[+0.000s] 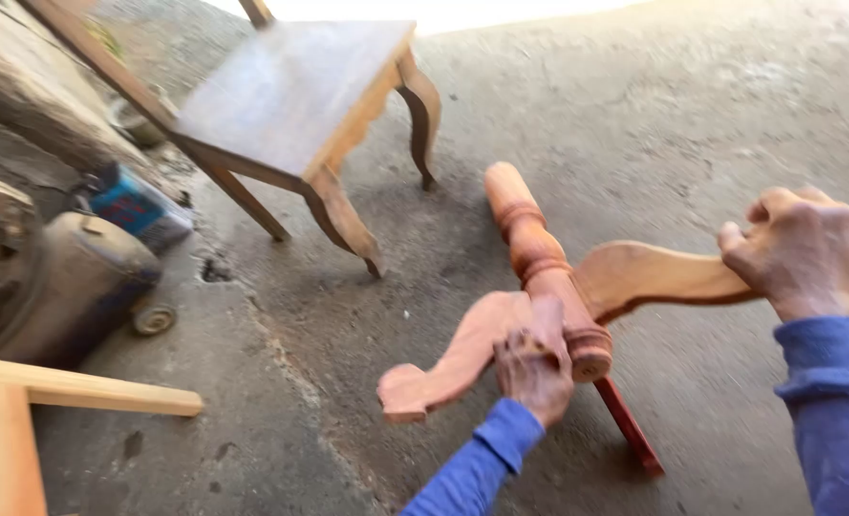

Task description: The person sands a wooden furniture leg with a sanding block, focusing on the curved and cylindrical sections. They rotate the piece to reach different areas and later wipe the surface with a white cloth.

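Fingers of the left hand (531,368) clamp one curved leg (453,363) of the turned pedestal base (539,263), raised over the concrete floor (692,124), the right hand (802,250) fisted around another; loosening either risks a drop.

Left hand (531,371) low and central, fingers (545,336) curled tight in a fist-like grip, knuckles up, blue sleeve running down to the bottom edge. Right hand (805,250) higher, far right, likewise clenched, wrist bent, blue cuff below.
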